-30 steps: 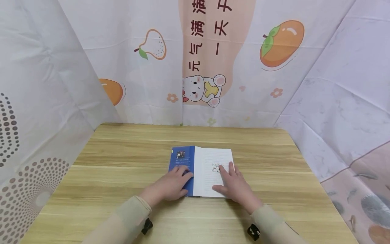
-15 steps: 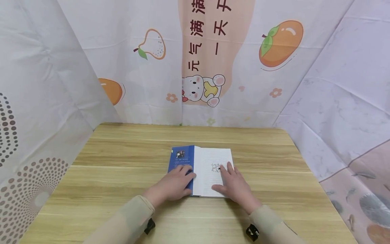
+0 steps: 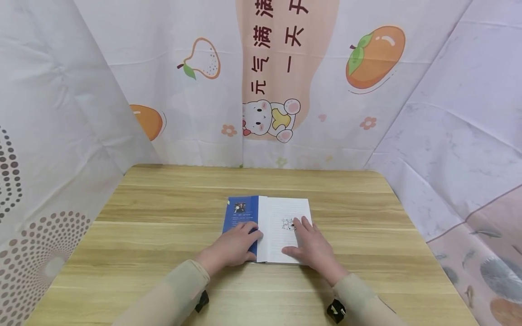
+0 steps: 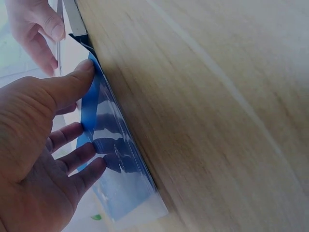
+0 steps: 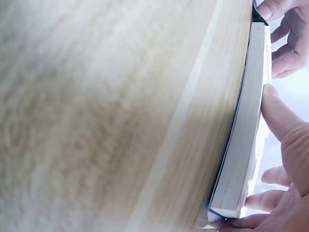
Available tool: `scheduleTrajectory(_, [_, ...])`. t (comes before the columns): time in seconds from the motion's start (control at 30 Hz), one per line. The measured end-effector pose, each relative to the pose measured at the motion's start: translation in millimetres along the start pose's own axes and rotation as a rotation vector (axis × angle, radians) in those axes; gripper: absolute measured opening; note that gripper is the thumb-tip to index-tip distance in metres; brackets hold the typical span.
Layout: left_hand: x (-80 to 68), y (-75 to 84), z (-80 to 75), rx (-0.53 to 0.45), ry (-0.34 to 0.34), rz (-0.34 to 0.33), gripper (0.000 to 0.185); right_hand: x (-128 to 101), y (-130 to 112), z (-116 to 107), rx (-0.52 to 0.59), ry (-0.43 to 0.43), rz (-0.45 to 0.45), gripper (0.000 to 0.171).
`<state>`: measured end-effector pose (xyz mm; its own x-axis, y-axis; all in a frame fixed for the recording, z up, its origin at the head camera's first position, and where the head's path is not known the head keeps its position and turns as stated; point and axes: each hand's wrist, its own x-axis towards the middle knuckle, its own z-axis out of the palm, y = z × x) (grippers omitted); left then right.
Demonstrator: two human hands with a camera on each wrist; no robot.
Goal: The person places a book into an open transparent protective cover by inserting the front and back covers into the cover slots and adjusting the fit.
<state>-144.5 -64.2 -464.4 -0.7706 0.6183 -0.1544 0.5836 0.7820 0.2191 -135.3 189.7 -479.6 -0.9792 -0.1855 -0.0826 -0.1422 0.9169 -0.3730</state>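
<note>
Blue-covered and lying open on the wooden bench (image 3: 163,213), the book (image 3: 269,228) has scarcely shifted over the last second (a slight drift at most), with the left hand (image 3: 231,246) pressing flat-fingered on its cover and the right hand (image 3: 311,246) spread on the white page, so both simply keep it open.
</note>
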Motion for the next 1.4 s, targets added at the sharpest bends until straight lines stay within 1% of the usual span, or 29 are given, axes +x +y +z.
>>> scheduleTrajectory(0.13, [1.4, 0.3, 2.1, 0.005, 0.009, 0.001, 0.055, 1.6, 2.0, 0.0, 0.009, -0.013, 0.017, 0.096])
scheduleTrajectory(0.23, [2.0, 0.9, 3.8, 0.010, 0.015, 0.003, 0.053, 2.8, 3.7, -1.9, 0.043, -0.015, 0.027, 0.094])
scheduleTrajectory(0.47, [2.2, 2.0, 5.0, 0.020, 0.032, 0.015, 0.048, 1.6, 9.3, -7.1, 0.178, 0.025, 0.093, 0.088])
scheduleTrajectory(0.63, [2.7, 2.6, 4.6, 0.020, 0.040, 0.015, 0.046, 1.9, 9.2, -13.6, 0.253, 0.050, 0.106, 0.086])
scheduleTrajectory(0.9, [3.3, 2.4, 4.8, 0.021, 0.042, 0.015, 0.046, 0.3, 9.2, -22.4, 0.438, 0.032, 0.196, 0.083])
scheduleTrajectory(1.1, [3.1, 1.7, 5.1, 0.023, 0.045, 0.017, 0.046, -0.4, 9.7, -26.0, 0.608, 0.005, 0.251, 0.082])
scheduleTrajectory(1.17, [2.6, 2.1, 4.4, 0.019, 0.042, 0.014, 0.046, -0.6, 9.9, -27.1, 0.654, 0.002, 0.257, 0.081])
scheduleTrajectory(1.3, [2.1, 2.4, 3.5, 0.015, 0.041, 0.011, 0.046, 0.3, 11.8, -27.8, 0.757, 0.003, 0.231, 0.078])
scheduleTrajectory(1.4, [2.3, 2.2, 3.6, 0.018, 0.043, 0.013, 0.046, 1.7, 13.8, -28.5, 0.889, -0.006, 0.214, 0.077])
